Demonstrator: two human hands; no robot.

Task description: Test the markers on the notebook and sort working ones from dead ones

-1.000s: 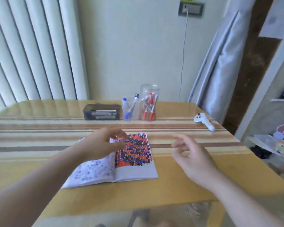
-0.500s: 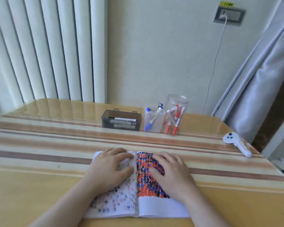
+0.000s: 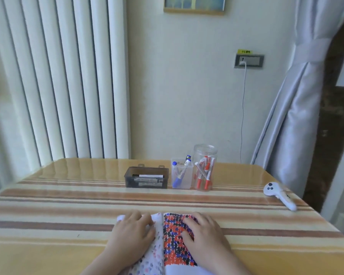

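An open notebook [image 3: 173, 239] lies at the table's near edge, its right page covered in red, blue and black marks. My left hand [image 3: 132, 233] presses flat on the left page. My right hand [image 3: 204, 232] presses flat on the right page. Neither hand holds a marker. Farther back stand a dark box [image 3: 146, 177] with black markers lying in it, a square clear cup [image 3: 182, 176] with blue markers, and a round clear jar [image 3: 204, 167] with red markers.
A white handheld controller [image 3: 279, 194] lies near the table's right edge. The striped table [image 3: 68, 205] meets the wall at the back, with vertical blinds on the left and a curtain on the right. A cable hangs from a wall socket [image 3: 248, 60].
My right hand came in from the right and now lies on the notebook's right page. The view has tilted up, so the notebook sits lower in the frame.
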